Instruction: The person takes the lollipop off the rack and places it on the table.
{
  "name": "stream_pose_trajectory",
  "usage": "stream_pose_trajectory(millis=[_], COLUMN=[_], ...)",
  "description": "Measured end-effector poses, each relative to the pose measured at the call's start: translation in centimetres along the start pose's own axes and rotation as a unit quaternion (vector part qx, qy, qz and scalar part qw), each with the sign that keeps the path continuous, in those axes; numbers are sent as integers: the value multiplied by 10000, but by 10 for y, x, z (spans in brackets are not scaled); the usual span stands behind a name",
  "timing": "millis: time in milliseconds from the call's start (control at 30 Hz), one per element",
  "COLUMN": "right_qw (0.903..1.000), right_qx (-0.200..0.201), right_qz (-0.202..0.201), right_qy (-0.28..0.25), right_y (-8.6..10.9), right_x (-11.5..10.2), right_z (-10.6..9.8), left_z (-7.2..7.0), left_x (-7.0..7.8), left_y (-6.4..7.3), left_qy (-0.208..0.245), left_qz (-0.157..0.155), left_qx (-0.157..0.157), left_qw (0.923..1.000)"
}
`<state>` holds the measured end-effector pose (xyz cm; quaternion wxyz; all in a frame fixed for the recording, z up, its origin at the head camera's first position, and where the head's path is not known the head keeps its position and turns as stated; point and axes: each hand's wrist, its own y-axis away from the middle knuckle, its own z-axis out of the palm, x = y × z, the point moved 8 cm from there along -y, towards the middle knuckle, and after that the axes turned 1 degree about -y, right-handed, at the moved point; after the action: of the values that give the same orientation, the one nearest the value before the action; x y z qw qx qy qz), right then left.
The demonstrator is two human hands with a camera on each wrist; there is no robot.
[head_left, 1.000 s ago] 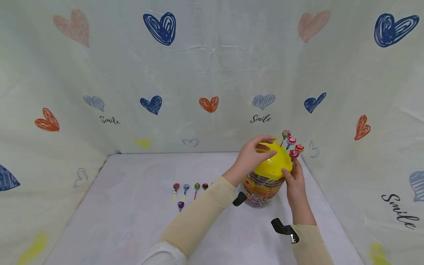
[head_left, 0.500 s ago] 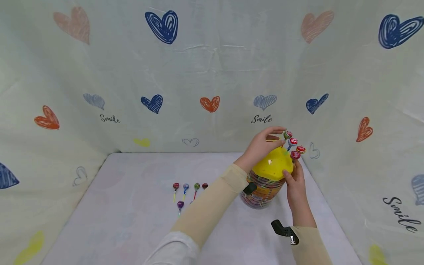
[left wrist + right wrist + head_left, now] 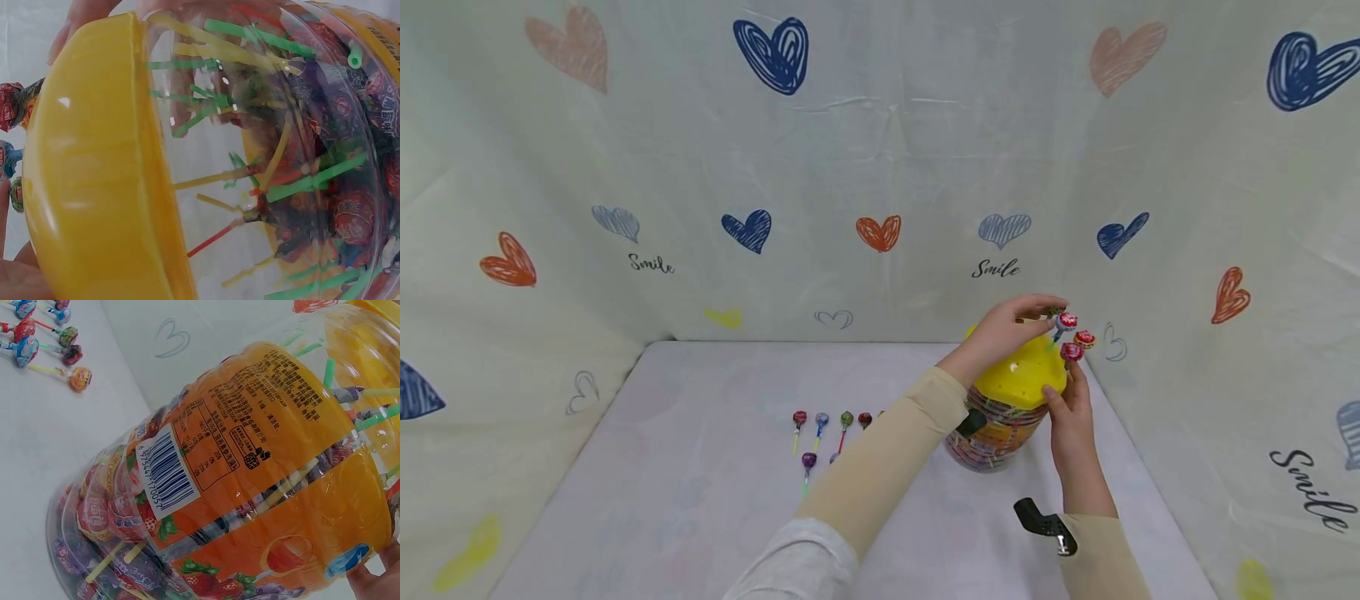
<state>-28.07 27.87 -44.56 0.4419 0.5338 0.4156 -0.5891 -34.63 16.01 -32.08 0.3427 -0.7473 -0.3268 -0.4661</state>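
A large clear candy jar (image 3: 996, 433) with a yellow domed lid (image 3: 1018, 375) leans on the table, full of wrapped lollipops. Several lollipops stick out of the lid's right side, among them a blue-and-red lollipop (image 3: 1066, 322) and a pink one (image 3: 1072, 352). My left hand (image 3: 1003, 333) reaches over the lid, its fingers at a green lollipop (image 3: 17, 194), which they mostly cover in the head view. My right hand (image 3: 1071, 433) grips the jar from the right, thumb on the lid's edge; in the right wrist view only part of that hand (image 3: 378, 578) shows.
Left of the jar, lollipops lie in rows on the white table (image 3: 700, 450), such as a red one (image 3: 799, 417) and a purple one (image 3: 808, 460). My left forearm hides part of them. A heart-printed cloth backdrop (image 3: 820, 275) stands behind and at both sides.
My left hand has moved right across the lid, from above its middle to the green lollipop, closing its fingers around it. My right hand keeps its hold on the jar.
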Motion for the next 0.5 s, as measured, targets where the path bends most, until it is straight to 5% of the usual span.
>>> stream_pose_trajectory(millis=[500], right_qw=[10000], right_qx=[20], right_qz=[14], right_qy=[-69], right_y=[0], right_x=[2], right_z=[-2], left_z=[-1], left_x=[0], left_y=[-1], left_qy=[123], left_qz=[-103], left_qx=[88], left_qw=[9998])
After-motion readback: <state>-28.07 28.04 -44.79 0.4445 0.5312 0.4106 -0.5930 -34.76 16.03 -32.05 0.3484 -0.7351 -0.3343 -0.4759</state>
